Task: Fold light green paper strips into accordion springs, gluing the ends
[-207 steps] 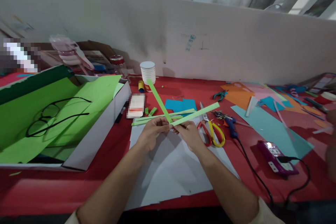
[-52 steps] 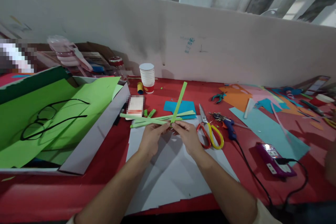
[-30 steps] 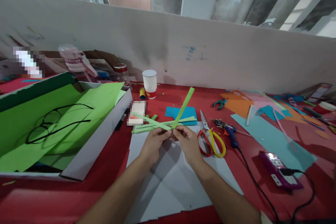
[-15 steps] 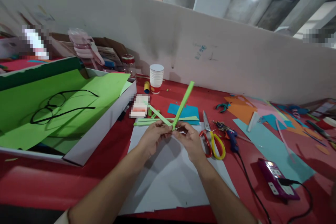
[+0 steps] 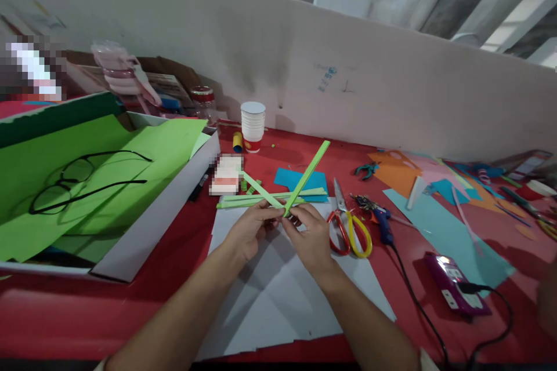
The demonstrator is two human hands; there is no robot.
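Both my hands meet above the white paper [image 5: 278, 295], pinching a light green paper strip [image 5: 308, 177] bent into a V. My left hand [image 5: 250, 226] grips it near the fold, where one arm of the strip slants up to the left. The other arm rises to the right out of my right hand [image 5: 310, 235], whose thumb and fingers close on the fold. Just beyond my fingers lie more green paper strips [image 5: 237, 203] and a blue paper piece [image 5: 300, 179]. Scissors with red and yellow handles [image 5: 360, 235] rest beside my right hand.
To the left stands a box [image 5: 143, 243] holding green sheets and eyeglasses [image 5: 87, 182]. Stacked paper cups [image 5: 253, 127] stand near the wall. On the right are a glue gun [image 5: 383, 226] with its cord, a purple power socket [image 5: 456, 287], pliers [image 5: 366, 171] and coloured paper [image 5: 452, 237].
The strip's right arm leans further to the right, and my right hand's fingers have closed in nearer the fold. The whole view has shifted slightly.
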